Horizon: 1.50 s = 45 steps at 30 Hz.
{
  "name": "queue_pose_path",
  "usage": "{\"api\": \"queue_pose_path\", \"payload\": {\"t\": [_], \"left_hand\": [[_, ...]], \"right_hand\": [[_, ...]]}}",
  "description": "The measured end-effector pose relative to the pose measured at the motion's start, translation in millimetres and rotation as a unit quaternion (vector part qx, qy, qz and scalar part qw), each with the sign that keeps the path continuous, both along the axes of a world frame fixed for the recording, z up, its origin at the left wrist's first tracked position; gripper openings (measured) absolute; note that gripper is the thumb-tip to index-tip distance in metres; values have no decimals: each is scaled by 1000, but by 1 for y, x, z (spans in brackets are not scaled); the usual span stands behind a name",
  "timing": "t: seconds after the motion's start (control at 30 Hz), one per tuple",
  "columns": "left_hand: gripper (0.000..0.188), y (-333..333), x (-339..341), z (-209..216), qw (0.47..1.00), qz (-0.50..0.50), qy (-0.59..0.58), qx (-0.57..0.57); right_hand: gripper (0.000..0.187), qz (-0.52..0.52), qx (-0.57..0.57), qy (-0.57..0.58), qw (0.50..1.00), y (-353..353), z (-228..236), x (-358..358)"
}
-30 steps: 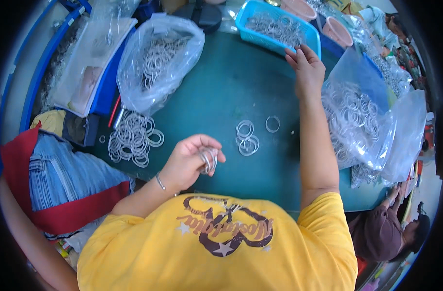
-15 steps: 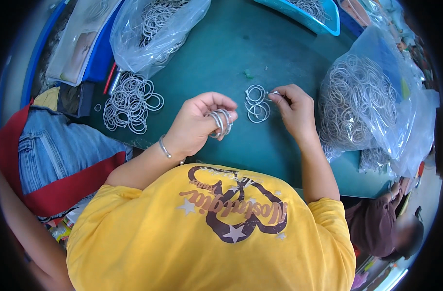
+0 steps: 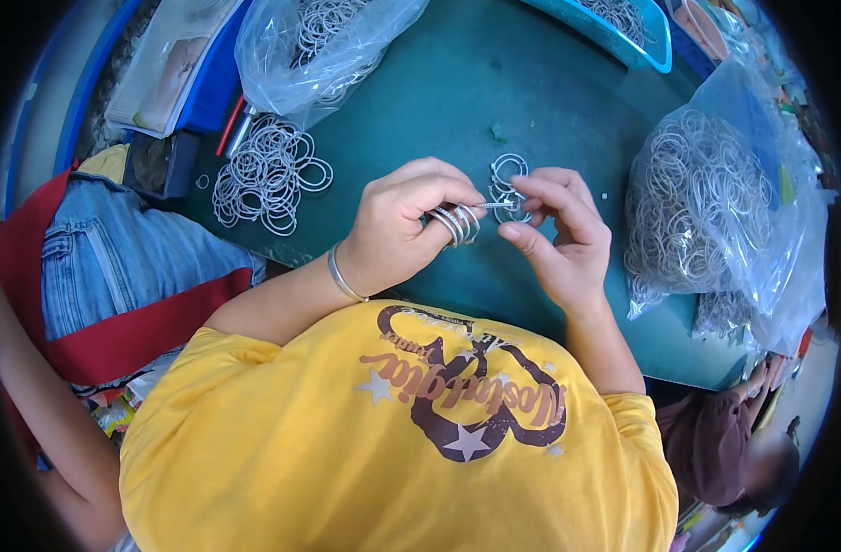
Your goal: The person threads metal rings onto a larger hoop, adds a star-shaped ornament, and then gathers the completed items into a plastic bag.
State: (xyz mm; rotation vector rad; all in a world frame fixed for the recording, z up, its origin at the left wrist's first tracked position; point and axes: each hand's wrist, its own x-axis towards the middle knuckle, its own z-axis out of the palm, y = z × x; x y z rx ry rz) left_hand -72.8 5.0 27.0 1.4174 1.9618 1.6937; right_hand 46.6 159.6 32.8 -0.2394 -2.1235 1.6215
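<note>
Several silver metal rings (image 3: 459, 224) hang in the curled fingers of my left hand (image 3: 393, 221). A thin silver piece, perhaps a ring seen edge-on, sticks out to the right from its fingertips. My right hand (image 3: 568, 230) is beside that piece's tip, thumb and forefinger apart, with nothing seen gripped between them. Just behind, a few loose rings (image 3: 509, 166) lie on the green table (image 3: 430, 101), partly hidden by my fingers. To the left spreads a loose pile of similar rings (image 3: 264, 175).
A clear bag of rings (image 3: 696, 198) stands at the right, another bag (image 3: 319, 55) at the far left. A turquoise tray (image 3: 614, 37) holds more rings at the back. Red and silver rods (image 3: 236, 129) lie by the pile. Another person (image 3: 117, 267) is close on my left, one (image 3: 720, 442) at right.
My left hand has moved right with its rings, close to my right hand. The right hand's pinch has opened, and a thin silver piece now shows between the hands.
</note>
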Motion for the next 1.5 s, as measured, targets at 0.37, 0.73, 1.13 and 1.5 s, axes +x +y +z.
{"api": "queue_pose_path", "payload": {"t": [0.37,0.73,1.13,1.5], "left_hand": [[16,-3,3,1,999,-8,-37,-24],[14,-4,2,5,999,-11,-37,1],[15,-4,3,2,997,-41,-62,-21],[9,-2,4,-9,987,-45,-142,-67]], "right_hand": [[14,-2,-130,47,990,-3,-8,9],[19,-15,49,17,999,-6,-3,8],[10,-25,-54,25,998,-5,-13,10],[13,-30,90,57,994,-10,-1,5]]}}
